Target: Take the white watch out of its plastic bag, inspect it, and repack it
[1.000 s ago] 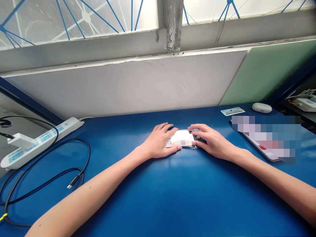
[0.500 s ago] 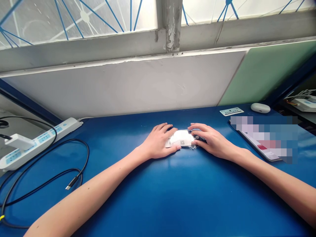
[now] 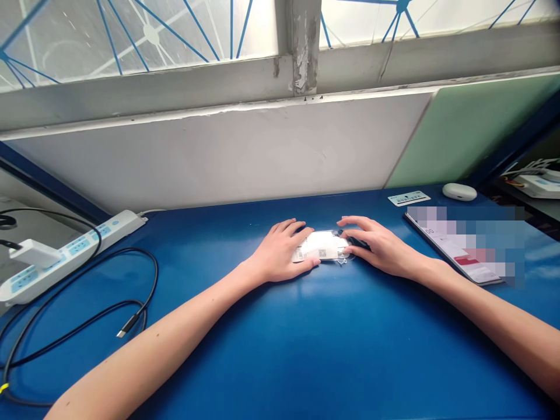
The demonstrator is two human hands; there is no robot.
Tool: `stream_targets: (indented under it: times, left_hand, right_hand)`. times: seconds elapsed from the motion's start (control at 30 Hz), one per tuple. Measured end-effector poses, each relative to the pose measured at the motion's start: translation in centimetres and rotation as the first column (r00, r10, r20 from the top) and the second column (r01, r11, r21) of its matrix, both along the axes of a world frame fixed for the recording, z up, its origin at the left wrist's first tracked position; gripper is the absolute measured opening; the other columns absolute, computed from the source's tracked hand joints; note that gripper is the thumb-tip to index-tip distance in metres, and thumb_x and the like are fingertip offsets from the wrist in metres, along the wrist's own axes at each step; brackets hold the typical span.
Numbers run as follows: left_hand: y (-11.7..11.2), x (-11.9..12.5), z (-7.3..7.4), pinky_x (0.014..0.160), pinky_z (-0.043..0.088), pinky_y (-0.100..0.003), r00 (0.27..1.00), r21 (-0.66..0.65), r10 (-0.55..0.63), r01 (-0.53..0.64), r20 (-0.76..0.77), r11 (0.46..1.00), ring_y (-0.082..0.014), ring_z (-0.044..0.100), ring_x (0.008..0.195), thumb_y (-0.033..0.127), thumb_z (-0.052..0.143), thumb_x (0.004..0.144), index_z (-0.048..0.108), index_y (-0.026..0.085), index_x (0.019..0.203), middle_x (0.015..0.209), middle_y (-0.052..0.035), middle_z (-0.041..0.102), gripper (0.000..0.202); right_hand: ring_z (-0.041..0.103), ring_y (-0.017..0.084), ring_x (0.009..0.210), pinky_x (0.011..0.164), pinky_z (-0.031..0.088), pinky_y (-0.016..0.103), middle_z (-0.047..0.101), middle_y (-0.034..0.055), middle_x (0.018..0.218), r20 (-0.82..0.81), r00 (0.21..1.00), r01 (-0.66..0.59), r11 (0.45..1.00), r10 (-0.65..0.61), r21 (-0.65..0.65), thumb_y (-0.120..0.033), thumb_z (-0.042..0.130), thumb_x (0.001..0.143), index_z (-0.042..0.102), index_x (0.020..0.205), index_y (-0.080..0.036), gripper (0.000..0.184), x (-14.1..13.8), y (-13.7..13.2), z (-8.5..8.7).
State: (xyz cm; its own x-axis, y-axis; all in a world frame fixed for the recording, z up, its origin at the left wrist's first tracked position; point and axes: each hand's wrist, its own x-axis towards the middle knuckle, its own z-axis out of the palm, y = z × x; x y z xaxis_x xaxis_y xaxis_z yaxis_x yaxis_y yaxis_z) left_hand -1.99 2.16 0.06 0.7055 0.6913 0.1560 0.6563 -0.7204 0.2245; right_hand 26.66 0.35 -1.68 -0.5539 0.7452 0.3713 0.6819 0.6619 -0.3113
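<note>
A small clear plastic packet (image 3: 324, 244) with a white label and a QR code lies flat on the blue table. My left hand (image 3: 282, 252) rests over its left end, fingers spread on the table and packet, thumb along the near edge. That end of the packet is hidden under the hand. At the packet's right end is my right hand (image 3: 378, 245), open, its thumb and fingers apart in a curve. Its fingertips are close to the clear edge; I cannot tell whether they touch it. A dark patch shows between the right thumb and fingers, too unclear to name.
On the left stand a white power strip (image 3: 111, 230) with a white plug (image 3: 37, 255) and a looped black cable (image 3: 153, 274). A phone or tablet (image 3: 475, 265), partly blurred out, a card (image 3: 409, 199) and a white earbud case (image 3: 459, 192) lie at right. A wall panel (image 3: 210, 157) bounds the back.
My right hand has shifted slightly right, uncovering more of the packet's right end. My left hand and the packet have stayed in place.
</note>
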Motion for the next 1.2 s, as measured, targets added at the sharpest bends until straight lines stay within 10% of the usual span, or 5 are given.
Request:
stream_targets:
  times: [0.43, 0.8, 1.2]
  left_hand:
    - [-0.1, 0.1, 0.2, 0.116, 0.032, -0.057, 1.000, -0.007, -0.003, 0.003, -0.019, 1.000, -0.0413, 0.036, 0.144, 0.063, 0.054, 0.092, 0.049, 0.016, 0.146, 0.152, -0.0172, 0.047, 0.072]
    - [0.0, 0.2, 0.2, 0.119, 0.028, -0.056, 1.000, -0.032, -0.014, 0.013, -0.022, 0.999, -0.0399, 0.030, 0.148, 0.063, 0.054, 0.092, 0.043, 0.015, 0.150, 0.156, -0.0166, 0.043, 0.076]
    - [0.2, 0.2, 0.0, 0.122, 0.021, -0.054, 1.000, -0.067, 0.001, -0.002, -0.024, 0.998, -0.0353, 0.028, 0.151, 0.064, 0.051, 0.093, 0.044, 0.018, 0.149, 0.157, -0.0134, 0.042, 0.072]
  right_hand:
    - [0.053, 0.036, 0.133, 0.106, 0.049, 0.053, 0.061, 0.0141, 0.135, -0.022, 1.000, -0.015, 0.999, 0.015, -0.036, -0.042, 0.063, 0.091, 0.071, 0.099, -0.024, 0.021, 1.5, 0.5, 1.0]
    - [0.047, 0.036, 0.138, 0.110, 0.046, 0.054, 0.051, 0.0172, 0.149, -0.037, 0.999, 0.000, 0.997, -0.003, -0.072, -0.043, 0.060, 0.093, 0.065, 0.129, -0.022, 0.042, -0.7, -0.4, -0.5]
    - [0.049, 0.037, 0.136, 0.107, 0.048, 0.054, 0.062, 0.0166, 0.135, 0.000, 1.000, 0.028, 0.993, -0.029, -0.114, -0.046, 0.065, 0.088, 0.069, 0.109, -0.022, 0.032, 0.7, 0.1, 1.1]
